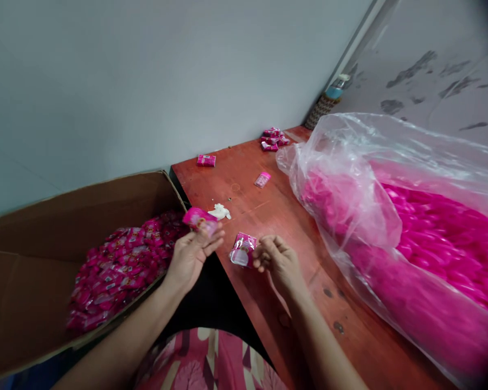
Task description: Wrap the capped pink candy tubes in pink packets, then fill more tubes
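My left hand [193, 257] is raised at the table's left edge, its thumb and fingers closed on a small pink packet [201, 218] that is slightly blurred. My right hand [278, 262] is low over the red table, with curled fingers at the right edge of a shiny pink wrapper [243, 249] that has a clear window. The fingertips overlap that edge and appear to pinch it. Between the hands and the wall lies a crumpled white scrap [220, 212].
A cardboard box [20, 260] at left holds many pink packets [122, 271]. At right, a clear plastic bag [350, 211] bulges with glossy pink pieces [447, 244]. Along the back lie a packet [206, 161], a small pink case [262, 180], a packet pile [273, 139] and a bottle [328, 101].
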{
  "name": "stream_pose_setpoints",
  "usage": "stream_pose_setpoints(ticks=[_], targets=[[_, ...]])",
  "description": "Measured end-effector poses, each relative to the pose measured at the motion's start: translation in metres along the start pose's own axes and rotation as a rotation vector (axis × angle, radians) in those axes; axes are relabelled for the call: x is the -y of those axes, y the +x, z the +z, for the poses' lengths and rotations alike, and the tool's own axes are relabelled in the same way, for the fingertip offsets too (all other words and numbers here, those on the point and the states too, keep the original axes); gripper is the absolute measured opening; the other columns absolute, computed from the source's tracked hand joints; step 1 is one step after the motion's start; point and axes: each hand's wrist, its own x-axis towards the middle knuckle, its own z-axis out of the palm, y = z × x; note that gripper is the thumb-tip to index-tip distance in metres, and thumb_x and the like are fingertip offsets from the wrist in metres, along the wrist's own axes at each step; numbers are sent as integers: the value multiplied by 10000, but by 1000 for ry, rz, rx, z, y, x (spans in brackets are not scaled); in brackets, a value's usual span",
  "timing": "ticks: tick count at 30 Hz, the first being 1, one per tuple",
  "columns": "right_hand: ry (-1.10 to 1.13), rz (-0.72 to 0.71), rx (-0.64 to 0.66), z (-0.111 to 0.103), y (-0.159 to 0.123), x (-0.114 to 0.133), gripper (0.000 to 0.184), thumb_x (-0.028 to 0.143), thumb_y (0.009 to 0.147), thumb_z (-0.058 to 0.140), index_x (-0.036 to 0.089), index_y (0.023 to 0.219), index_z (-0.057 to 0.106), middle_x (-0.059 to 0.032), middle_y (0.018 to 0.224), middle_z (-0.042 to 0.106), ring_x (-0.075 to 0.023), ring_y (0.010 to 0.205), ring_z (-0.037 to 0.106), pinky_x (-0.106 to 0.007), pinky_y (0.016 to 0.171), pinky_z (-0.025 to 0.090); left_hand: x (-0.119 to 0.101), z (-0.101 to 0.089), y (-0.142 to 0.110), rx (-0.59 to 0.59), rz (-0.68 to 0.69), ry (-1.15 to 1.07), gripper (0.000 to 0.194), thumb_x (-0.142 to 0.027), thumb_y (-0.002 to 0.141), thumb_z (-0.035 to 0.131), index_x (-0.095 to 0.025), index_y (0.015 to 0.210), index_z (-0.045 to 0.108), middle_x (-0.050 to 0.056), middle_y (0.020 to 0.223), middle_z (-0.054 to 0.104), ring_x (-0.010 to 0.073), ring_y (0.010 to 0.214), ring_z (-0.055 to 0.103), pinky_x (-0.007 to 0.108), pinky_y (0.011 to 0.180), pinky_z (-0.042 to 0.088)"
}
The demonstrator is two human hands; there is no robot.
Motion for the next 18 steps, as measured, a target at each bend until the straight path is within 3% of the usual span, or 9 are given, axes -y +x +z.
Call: stream_pose_setpoints(ticks=[3,5,7,11,14,18], targets=[[-60,-30,-126,-16,1,3,268,433,738,605,182,764,515,15,601,617,-82,439,538,-167,397,392,9,-4,7,50,179,396,354,-345,701,652,-185,1016,646,104,1150,600,257,1083,529,431,988,329],[-109,-11,-139,-23,-1,1,277,440,733,607,176,754,524,10,607,613,-81,442,528,-175,411,398,25,-2,14,159,270,689,409,-284,647,704,-227,1046,636,82,1203,565,256,1181,441,432,1052,209],[-153,5,-125,-25,-4,-2,274,438,737,603,173,741,533,8,612,610,-81,451,525,-181,425,401,43,1,20,224,346,841,353,-236,655,696,-255,1004,654,63,1215,555,252,1238,369,445,1075,105],[-217,-10,-123,-24,-6,-9,274,441,744,592,175,715,536,11,606,604,-81,453,513,-187,433,390,61,3,27,187,366,853,210,-185,692,651,-281,875,689,57,1157,597,248,1238,370,492,1063,91],[-277,-66,-96,-21,-3,-11,267,437,757,576,175,712,551,5,621,601,-99,498,527,-209,476,409,61,4,27,145,354,802,191,-161,676,661,-287,816,696,55,1099,631,247,1218,397,502,1053,136],[-344,-135,-76,-15,0,-13,245,423,767,566,186,709,559,10,590,579,-125,536,530,-232,512,412,60,4,24,160,405,825,160,-183,705,634,-288,809,696,44,1105,628,241,1224,389,498,1062,103]])
